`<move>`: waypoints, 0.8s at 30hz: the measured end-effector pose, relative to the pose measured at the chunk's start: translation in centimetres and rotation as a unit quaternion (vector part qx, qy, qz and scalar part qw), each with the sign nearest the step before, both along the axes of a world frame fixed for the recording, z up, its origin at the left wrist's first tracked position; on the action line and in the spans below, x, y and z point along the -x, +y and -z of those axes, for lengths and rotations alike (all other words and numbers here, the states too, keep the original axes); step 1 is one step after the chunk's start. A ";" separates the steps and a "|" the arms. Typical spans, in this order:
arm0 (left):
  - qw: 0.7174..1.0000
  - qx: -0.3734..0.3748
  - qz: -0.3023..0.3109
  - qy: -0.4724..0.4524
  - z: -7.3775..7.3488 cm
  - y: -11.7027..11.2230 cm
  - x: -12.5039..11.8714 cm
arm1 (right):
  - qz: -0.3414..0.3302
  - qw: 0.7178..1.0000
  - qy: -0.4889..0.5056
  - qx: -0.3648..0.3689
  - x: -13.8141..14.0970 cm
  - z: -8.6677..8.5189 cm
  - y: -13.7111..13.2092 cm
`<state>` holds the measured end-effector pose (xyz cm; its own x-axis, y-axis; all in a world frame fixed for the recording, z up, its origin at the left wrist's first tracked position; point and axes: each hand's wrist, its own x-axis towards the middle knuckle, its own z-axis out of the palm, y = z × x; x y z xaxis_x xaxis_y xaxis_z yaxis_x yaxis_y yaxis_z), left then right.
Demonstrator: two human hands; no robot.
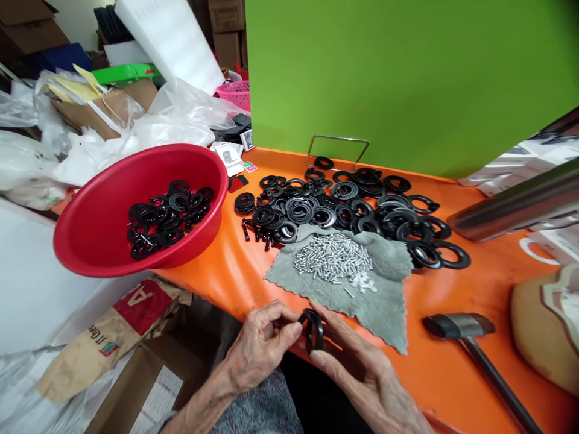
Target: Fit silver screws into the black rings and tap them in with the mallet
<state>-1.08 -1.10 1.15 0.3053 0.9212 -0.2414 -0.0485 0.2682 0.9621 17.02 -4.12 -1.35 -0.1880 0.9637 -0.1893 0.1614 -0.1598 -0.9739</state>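
Note:
A black plastic ring [315,333] is held on edge at the table's front, between my two hands. My left hand [265,342] pinches it at its upper left edge, where a small dark piece sticks out; I cannot make out whether that piece is separate. With thumb and fingers, my right hand [359,364] grips the ring from the right. Just beyond the hands, a grey cloth [386,304] carries a heap of small silver pins [332,256] and some tiny white pieces [363,281]. Behind the cloth lies a wide pile of black rings [301,210].
At the left stands a red basin [97,211] with black rings and small parts inside. A mallet [461,325] lies at the right on the orange tabletop [217,265], near a tan rounded object [543,334] and a metal cylinder [520,202]. A green panel [407,78] rises behind.

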 end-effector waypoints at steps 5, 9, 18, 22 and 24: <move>0.993 -0.073 -0.009 0.094 0.6 -0.6 -0.2 | 0.036 0.999 0.013 -0.002 0.9 0.0 -0.3; 0.985 -0.117 -0.052 0.118 1.2 -1.8 -1.1 | 0.107 0.994 0.018 -0.019 2.3 0.2 -1.0; 0.980 -0.143 -0.070 0.121 1.5 -2.6 -1.8 | 0.154 0.988 0.032 -0.009 3.3 0.9 -2.4; 0.988 -0.095 -0.072 0.094 1.5 -2.6 -1.6 | 0.139 0.990 0.038 -0.006 3.3 0.9 -2.4; 0.995 -0.044 -0.071 0.059 1.4 -2.6 -1.6 | 0.125 0.992 0.030 0.003 3.1 0.6 -2.2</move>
